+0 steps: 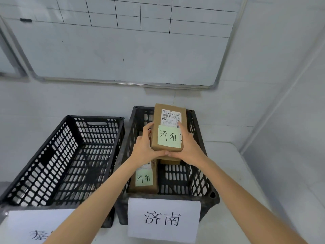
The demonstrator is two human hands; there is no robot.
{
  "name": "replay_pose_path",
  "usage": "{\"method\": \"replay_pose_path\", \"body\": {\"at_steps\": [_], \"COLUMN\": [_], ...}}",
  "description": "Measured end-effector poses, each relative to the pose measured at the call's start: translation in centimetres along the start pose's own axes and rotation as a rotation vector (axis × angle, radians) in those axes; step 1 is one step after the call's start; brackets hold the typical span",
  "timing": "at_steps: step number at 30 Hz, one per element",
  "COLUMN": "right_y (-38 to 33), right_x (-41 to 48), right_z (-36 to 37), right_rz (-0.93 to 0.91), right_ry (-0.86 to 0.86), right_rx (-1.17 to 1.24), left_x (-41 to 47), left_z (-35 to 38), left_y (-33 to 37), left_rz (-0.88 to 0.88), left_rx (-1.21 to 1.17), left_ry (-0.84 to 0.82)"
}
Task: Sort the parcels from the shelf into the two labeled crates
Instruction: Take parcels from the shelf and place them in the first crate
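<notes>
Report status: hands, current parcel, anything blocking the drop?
Both gripping: left hand and right hand on the parcel tagged 济南. Held above the 济南 crate, not yet released. A second parcel lies inside, near-left; nothing blocking.

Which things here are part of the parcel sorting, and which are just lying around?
Part of the job: held parcel, gripped by left hand and right hand; second parcel lying in the right crate; left crate.
Just there: whiteboard; small black object on it; white table.
</notes>
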State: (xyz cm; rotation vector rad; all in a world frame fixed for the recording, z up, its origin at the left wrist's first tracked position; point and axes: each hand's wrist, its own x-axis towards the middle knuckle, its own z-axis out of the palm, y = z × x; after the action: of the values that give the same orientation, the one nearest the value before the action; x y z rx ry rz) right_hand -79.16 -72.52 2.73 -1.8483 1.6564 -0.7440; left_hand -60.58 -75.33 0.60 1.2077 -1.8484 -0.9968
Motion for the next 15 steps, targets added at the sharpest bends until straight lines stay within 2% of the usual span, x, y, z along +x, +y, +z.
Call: {"method": "replay_pose_path", "body": {"at_steps": [7,12,15], "right_y": [3.1,5.6,7.2], "right_x": [1.2,1.0,0.6], "right_z": [2.5,3.7,4.8], "right_rz": [0.056,0.134,0.204], "right_ry": [-0.069,-0.152,-0.207], "right_rx": [-0.040,-0.061,-0.095], "left_x": [1.3,1.7,2.1], "left_z": [0.8,0.3,-0.5], "left_y": [-3.8,-6.2,-6.8], "left_rz": [-0.044,-0.071,-0.104], "left_rx": [0.104,0.219,0.307], "left_ry": [-0.065,-0.241,-0.270]}}
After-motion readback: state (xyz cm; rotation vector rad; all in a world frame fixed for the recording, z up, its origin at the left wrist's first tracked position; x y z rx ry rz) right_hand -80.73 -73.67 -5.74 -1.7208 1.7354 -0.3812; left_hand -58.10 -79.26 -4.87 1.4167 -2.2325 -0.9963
